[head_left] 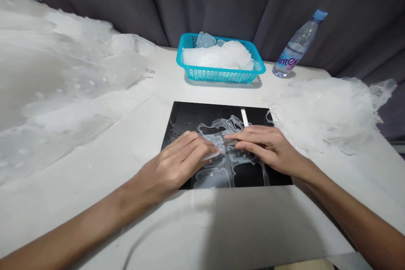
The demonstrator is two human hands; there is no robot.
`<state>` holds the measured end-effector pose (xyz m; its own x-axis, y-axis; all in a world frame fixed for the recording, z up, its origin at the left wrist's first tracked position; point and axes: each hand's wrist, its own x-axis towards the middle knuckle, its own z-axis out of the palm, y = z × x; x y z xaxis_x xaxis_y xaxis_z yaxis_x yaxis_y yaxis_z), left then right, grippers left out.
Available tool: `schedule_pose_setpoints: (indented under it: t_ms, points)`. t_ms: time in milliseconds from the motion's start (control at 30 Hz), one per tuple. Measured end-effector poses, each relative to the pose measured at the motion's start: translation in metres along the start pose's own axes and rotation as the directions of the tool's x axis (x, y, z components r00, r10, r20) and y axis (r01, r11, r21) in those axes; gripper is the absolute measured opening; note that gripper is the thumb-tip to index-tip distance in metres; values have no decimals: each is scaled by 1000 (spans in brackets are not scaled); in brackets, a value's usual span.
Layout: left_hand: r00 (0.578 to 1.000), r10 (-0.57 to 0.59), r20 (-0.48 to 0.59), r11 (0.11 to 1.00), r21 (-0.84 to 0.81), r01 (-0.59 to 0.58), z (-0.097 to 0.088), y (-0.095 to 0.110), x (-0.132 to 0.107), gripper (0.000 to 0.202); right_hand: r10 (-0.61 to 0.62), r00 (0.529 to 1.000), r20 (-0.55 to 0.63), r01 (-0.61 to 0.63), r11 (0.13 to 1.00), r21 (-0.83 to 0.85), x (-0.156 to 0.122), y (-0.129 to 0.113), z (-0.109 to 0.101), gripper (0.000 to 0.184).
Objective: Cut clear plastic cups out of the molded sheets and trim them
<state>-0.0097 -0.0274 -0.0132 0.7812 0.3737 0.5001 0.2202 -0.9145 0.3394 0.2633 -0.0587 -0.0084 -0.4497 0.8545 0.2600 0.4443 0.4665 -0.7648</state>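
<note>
1. Firstly, left hand (177, 162) lies flat, fingers together, pressing the film (218, 175) spread from the mat's (186, 114) centre to 6 o'clock.
2. Film looks thin, limp, slippery and easily torn. I judge it is best pinned flat close to the blade.
3. Right hand (268, 147) pinches a knife (244, 117), tip at the film, handle pointing to 12 o'clock.

The one camera sits on the person's head, looking forward and down, close above the black mat (190, 114) on the table.

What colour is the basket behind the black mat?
The basket is turquoise, with a perforated lattice wall; the head view shows it best.
</note>
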Motion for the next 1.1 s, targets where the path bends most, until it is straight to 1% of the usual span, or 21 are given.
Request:
schedule_pose_setpoints:
  t_ms: [100, 167, 233, 333, 433, 533, 600, 633, 667, 700, 733, 800, 833, 867, 900, 967, 1033, 1100]
  points:
    - [990, -139, -25, 985, -103, 135, 2, 0, 0, 16, 105, 989, -102, -104, 995, 10, 1, 9, -7, 29]
    - [969, -245, -28, 953, -188, 236, 3, 0, 1, 12, 165, 966, -199, -166, 986, 11, 2, 18, -12, 30]
    - [944, -329, -14, 914, -257, 314, 2, 1, 2, 10, 200, 940, -278, -212, 977, -14, 2, 29, -16, 30]
    - [909, -416, 18, 860, -319, 399, 0, 2, 6, 8, 228, 917, -326, -271, 958, -92, 3, 40, -18, 31]
    - [875, -482, 45, 809, -359, 464, -1, 3, 9, 7, 219, 910, -352, -304, 929, -209, 4, 44, -15, 33]
    - [841, -536, 70, 758, -401, 515, 0, 3, 11, 7, 149, 907, -393, -299, 887, -353, 4, 47, -12, 36]
    - [822, -563, 91, 724, -427, 543, 0, 4, 11, 8, 128, 894, -430, -312, 866, -390, 4, 49, -12, 38]
    - [813, -573, 101, 709, -436, 554, 0, 4, 11, 9, 131, 888, -440, -315, 872, -376, 4, 49, -12, 38]
    - [806, -582, 111, 697, -442, 564, -1, 4, 11, 10, 143, 891, -431, -307, 889, -340, 4, 48, -13, 37]
    - [800, -588, 117, 690, -445, 572, -2, 5, 12, 10, 162, 904, -397, -288, 914, -284, 4, 45, -13, 36]
    - [796, -593, 121, 685, -443, 578, -2, 5, 12, 10, 184, 925, -333, -264, 941, -212, 4, 41, -14, 35]
    - [790, -599, 129, 683, -434, 588, -4, 6, 13, 11, 214, 966, -145, -223, 974, -48, 4, 28, -14, 32]
    - [787, -602, 138, 681, -427, 595, -4, 5, 14, 12, 216, 975, -54, -215, 976, 25, 4, 21, -14, 31]
    - [782, -603, 158, 676, -419, 606, -4, 5, 15, 13, 209, 978, 10, -209, 974, 83, 4, 15, -13, 29]
    - [774, -604, 187, 668, -410, 621, -4, 4, 16, 16, 199, 979, 48, -204, 971, 127, 4, 10, -11, 27]
    - [753, -603, 263, 648, -389, 655, -3, 2, 17, 21, 181, 981, 72, -191, 966, 172, 4, 4, -7, 24]
    - [730, -597, 332, 635, -361, 683, 0, -1, 17, 25, 177, 980, 88, -190, 965, 179, 4, 3, -3, 24]
    - [723, -589, 361, 639, -339, 690, 2, -3, 16, 28, 176, 979, 107, -192, 966, 170, 3, 4, -1, 25]
